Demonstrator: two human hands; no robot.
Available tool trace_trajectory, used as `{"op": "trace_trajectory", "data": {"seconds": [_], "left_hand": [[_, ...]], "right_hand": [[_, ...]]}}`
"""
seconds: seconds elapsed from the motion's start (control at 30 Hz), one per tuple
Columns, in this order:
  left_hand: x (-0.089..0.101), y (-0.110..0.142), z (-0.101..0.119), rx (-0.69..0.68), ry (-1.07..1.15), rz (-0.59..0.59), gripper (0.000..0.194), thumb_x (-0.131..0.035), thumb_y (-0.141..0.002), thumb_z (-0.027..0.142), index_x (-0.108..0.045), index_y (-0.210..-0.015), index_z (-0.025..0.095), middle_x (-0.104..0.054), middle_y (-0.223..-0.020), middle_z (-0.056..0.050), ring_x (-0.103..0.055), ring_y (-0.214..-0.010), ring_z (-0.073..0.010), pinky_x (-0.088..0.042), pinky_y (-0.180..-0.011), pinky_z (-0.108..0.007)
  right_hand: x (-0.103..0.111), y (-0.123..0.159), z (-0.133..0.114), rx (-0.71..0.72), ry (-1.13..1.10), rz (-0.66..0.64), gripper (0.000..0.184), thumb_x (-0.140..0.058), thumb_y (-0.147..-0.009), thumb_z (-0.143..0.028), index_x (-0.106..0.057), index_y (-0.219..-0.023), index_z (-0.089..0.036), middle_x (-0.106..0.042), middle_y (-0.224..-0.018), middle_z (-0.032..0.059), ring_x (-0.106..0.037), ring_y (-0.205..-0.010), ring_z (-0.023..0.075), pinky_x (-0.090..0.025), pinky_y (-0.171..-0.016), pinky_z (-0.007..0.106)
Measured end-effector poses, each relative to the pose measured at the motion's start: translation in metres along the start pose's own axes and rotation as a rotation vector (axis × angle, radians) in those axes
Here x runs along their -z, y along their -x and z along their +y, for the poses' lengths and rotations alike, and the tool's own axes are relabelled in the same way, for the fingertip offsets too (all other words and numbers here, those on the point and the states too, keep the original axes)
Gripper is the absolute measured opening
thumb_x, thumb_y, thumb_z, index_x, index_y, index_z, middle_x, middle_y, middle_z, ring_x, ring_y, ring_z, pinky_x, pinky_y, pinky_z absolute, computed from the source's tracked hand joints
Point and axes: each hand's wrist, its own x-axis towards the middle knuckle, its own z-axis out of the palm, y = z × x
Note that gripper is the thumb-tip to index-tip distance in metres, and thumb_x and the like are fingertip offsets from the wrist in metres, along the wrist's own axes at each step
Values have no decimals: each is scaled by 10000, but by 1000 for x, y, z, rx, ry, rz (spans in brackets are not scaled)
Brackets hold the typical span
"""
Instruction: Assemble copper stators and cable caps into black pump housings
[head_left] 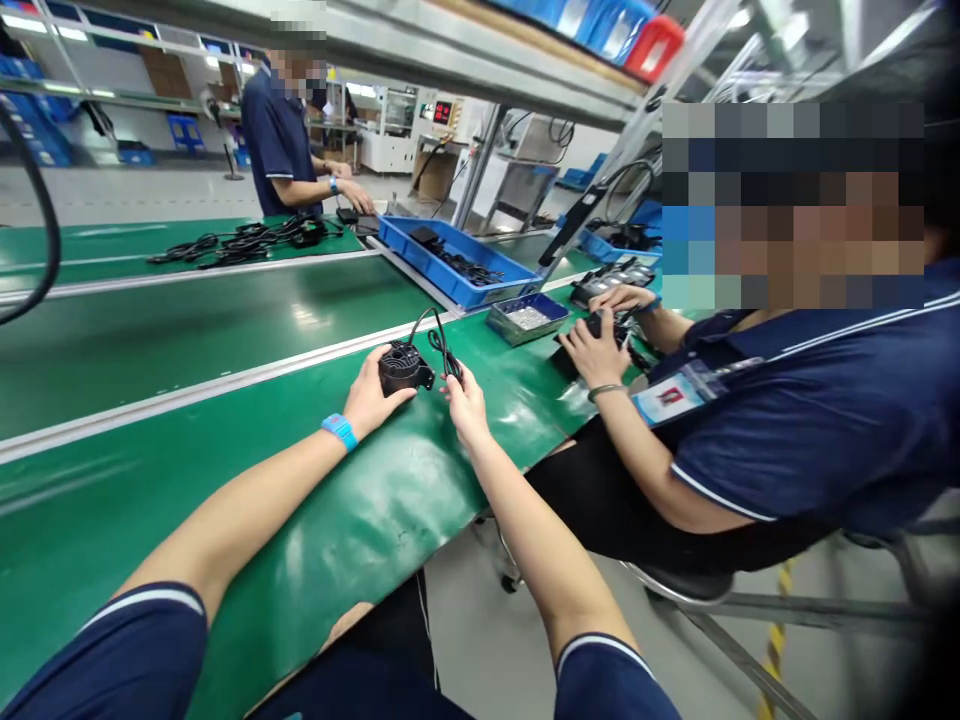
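Note:
My left hand (373, 395), with a blue band at its wrist, is closed around a round black device (399, 368) that has a slotted top and a small bracket on its right side. From the device a black cable (448, 358) loops up and over to the right. My right hand (466, 405) pinches the bundled part of that cable between thumb and fingers. Both hands are just above the green work surface (375, 490). The fingertips of my right hand partly hide the cable's end.
Beyond my hands stand a blue tray (457, 262) of black cabled parts and a small metal-lined bin (527, 318) of tiny pieces. A co-worker at right handles a black part (574, 355). Another person stands across the bench near piled cables (259, 240). A metal rail (225, 385) crosses the bench.

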Motion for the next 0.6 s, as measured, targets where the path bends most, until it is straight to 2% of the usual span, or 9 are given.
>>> {"op": "trace_trajectory", "data": {"seconds": [0.07,0.13,0.2,0.27,0.4,0.6], "left_hand": [[-33,-30,0,-42,14,-23,873,-861,-774,329,-361,-1480,212,-518,-1497,-179,-536,-1396,-325,-431,-1201,-521],[-59,-53,-2,-74,23,-43,881,-869,-767,321,-368,-1485,220,-523,-1494,-177,-542,-1391,-333,-441,-1193,-526],[-77,-70,-4,-96,27,-59,888,-867,-772,336,-363,-1496,238,-518,-1500,-166,-542,-1390,-335,-443,-1189,-531],[-87,-80,-7,-111,28,-72,894,-864,-777,362,-355,-1505,258,-512,-1506,-152,-535,-1397,-333,-435,-1196,-531],[-88,-84,-9,-131,23,-91,913,-852,-786,394,-330,-1520,242,-501,-1517,-153,-508,-1417,-320,-405,-1217,-508],[-68,-79,-3,-158,-16,-158,922,-818,-806,402,-306,-1553,229,-470,-1547,-162,-474,-1442,-322,-383,-1229,-513]], "right_hand": [[14,-24,10,11,87,105,668,-454,-883,-501,-513,-1438,-133,-683,-1232,160,-658,-1040,266,-509,-1006,450],[23,-42,20,6,175,196,634,-517,-861,-453,-547,-1406,-129,-653,-1312,188,-592,-1220,335,-392,-1133,546],[28,-51,29,1,242,268,630,-562,-849,-419,-543,-1412,-136,-594,-1415,199,-505,-1341,371,-290,-1186,604],[32,-54,36,12,281,321,618,-575,-862,-413,-533,-1423,-156,-544,-1483,182,-457,-1395,360,-252,-1208,593],[38,-49,40,51,308,375,526,-574,-898,-422,-559,-1367,-185,-565,-1452,143,-486,-1364,306,-303,-1194,518],[42,-45,38,99,310,398,425,-596,-904,-406,-579,-1284,-218,-608,-1352,119,-535,-1283,273,-378,-1125,460]]}}
